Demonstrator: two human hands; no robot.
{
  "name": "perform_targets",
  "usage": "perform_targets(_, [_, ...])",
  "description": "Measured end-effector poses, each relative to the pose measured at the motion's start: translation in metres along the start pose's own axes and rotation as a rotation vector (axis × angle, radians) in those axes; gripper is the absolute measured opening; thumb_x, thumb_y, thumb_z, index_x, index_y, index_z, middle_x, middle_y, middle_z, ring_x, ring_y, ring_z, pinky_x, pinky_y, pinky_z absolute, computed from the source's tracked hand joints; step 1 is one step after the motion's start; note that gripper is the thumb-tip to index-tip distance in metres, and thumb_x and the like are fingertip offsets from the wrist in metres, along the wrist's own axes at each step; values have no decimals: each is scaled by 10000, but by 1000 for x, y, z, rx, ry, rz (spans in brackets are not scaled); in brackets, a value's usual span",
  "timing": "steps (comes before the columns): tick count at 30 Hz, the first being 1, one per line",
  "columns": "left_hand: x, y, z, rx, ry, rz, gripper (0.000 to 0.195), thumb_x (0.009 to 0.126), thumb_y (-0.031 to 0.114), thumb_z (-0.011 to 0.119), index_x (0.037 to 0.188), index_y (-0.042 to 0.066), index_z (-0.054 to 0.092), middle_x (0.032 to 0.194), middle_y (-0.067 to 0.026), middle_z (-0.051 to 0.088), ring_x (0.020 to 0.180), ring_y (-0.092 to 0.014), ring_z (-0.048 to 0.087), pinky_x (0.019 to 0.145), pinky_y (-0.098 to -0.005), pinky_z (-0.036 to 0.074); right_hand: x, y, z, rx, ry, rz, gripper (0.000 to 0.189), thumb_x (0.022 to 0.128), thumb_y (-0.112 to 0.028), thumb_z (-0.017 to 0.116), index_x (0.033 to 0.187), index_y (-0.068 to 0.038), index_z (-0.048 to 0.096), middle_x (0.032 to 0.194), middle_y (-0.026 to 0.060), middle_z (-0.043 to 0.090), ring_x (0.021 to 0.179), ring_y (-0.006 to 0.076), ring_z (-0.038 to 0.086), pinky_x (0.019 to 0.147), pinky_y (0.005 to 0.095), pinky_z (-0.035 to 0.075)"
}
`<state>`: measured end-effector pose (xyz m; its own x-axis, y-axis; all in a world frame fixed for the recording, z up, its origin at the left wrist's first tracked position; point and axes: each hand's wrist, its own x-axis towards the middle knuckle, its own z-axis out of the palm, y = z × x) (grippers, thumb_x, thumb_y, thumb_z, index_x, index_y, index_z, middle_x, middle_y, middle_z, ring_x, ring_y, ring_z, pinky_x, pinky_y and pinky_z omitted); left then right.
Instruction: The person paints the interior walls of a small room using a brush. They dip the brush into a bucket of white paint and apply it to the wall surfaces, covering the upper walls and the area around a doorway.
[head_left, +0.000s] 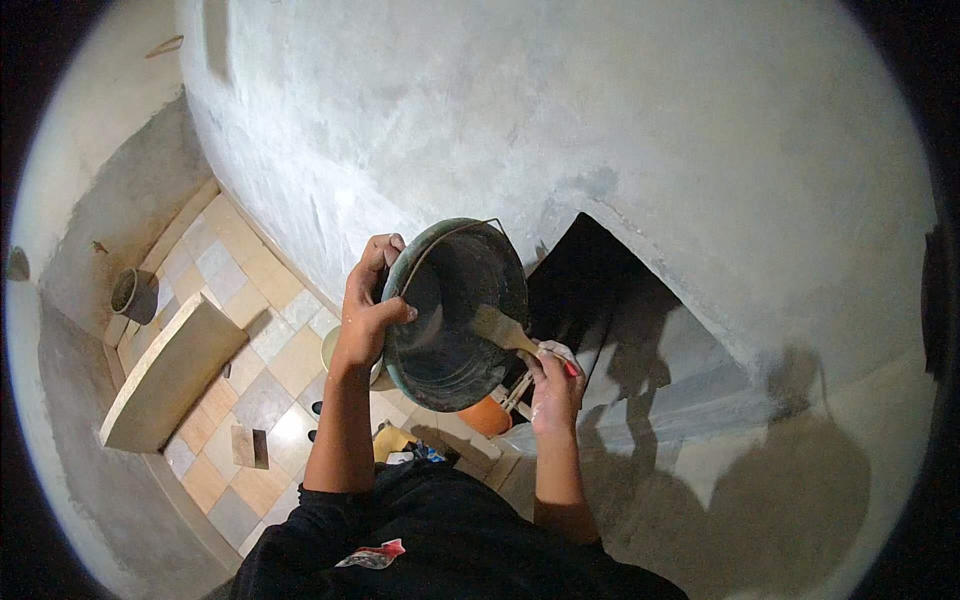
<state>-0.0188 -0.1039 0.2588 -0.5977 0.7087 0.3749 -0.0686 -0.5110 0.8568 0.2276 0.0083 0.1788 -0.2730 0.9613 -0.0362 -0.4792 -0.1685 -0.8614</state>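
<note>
My left hand grips the rim of a dark bucket from its left side, thumb over the edge. The bucket is tilted so that its mouth faces me, and a thin wire handle lies across the upper rim. In my right hand is a flat paintbrush with a red-tipped handle. Its bristles point left, into the bucket's mouth. Pale smears mark the fingers of my right hand. How much the bucket holds cannot be made out.
A pale plastered wall rises ahead, with a dark opening at right. Below left is a tiled floor with a low cream partition, a small dark pot and a small block. An orange object sits beneath the bucket.
</note>
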Motion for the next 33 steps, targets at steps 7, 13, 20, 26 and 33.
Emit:
perform_targets(7, [2,-5,-5,-21,11,40,404,470,116,622,820,91,421,977,-31,407,947,-174,420,910,-211,298,-5,-9,-2,-44,17,-103,100,917,-10,615,1010,26,630,1011,113,675,974,253,680,886,366,581])
perform_targets(13, [4,3,1,-34,6,15,418,454,124,626,810,95,408,978,-38,406,968,-188,422,921,-214,294,-4,-5,-6,-139,-37,-100,72,919,-27,629,980,8,641,1015,118,683,921,261,691,853,344,584])
perform_targets(20, [2,-4,-2,-7,45,12,442,442,174,633,830,93,437,968,-36,440,932,-190,426,908,-245,328,-3,-15,-16,242,17,103,66,909,-26,651,975,-20,654,957,89,691,952,273,692,846,315,575])
perform_targets(26, [-14,9,21,-158,21,35,358,565,130,661,872,82,483,993,-44,476,971,-193,464,941,-285,362,-16,-54,-18,136,-279,-114,230,837,67,629,1039,-24,570,1068,128,640,1029,291,674,960,334,535])
perform_targets(33, [-1,75,69,-244,-207,288,547,810,366,805,1154,26,549,1191,-107,601,1156,-216,544,1055,-374,393,-24,-173,12,-133,-564,-821,120,887,67,665,944,14,573,1087,168,634,1026,255,672,900,442,580])
